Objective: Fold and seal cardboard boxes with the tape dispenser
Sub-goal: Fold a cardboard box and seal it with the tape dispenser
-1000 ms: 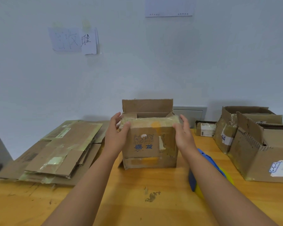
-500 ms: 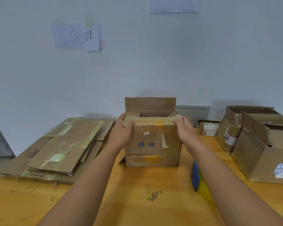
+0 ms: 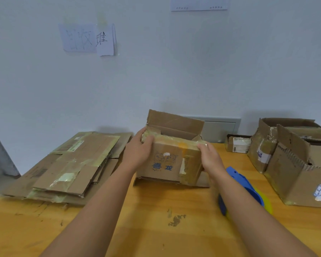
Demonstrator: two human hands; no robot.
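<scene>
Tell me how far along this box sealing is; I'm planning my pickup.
Early. Done: the box stands assembled on the table. In hand: left hand and right hand grip its top corners, near flap folded down, back flap upright. Left: closing the top and taping; the tape dispenser lies untouched.

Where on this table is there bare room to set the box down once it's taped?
Bare wood lies in front of the box, between the flattened cardboard stack and the blue tape dispenser, under both forearms. The table's right side is crowded with open boxes; the left hand and right hand grip the box.
</scene>
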